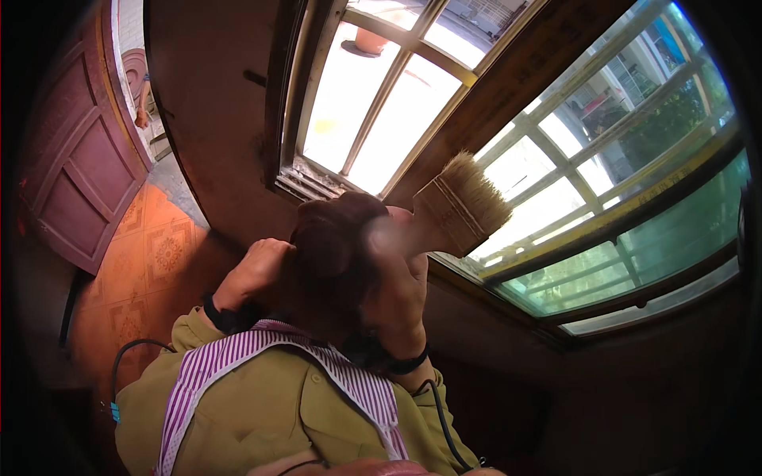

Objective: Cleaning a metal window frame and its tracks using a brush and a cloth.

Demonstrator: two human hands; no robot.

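Observation:
A wide flat brush (464, 208) with pale, worn bristles and a wooden head tilts up and to the right in front of the window. My right hand (398, 289) is closed around its handle, and part of the grip is blurred. Close beside it, my left hand (258, 268) is bent at the knuckles, with its fingertips hidden. Between my hands is a dark brown, blurred shape (329, 246) that I cannot make out. The left hand's fingers disappear against this shape.
A barred window (381, 87) stands ahead, with a second window pane (587, 151) to the right. At the left a reddish panelled door (75, 151) stands ajar above orange patterned floor tiles (151, 254). Another person's arm (143, 107) shows through the doorway. Black cables (444, 420) hang near my sleeves.

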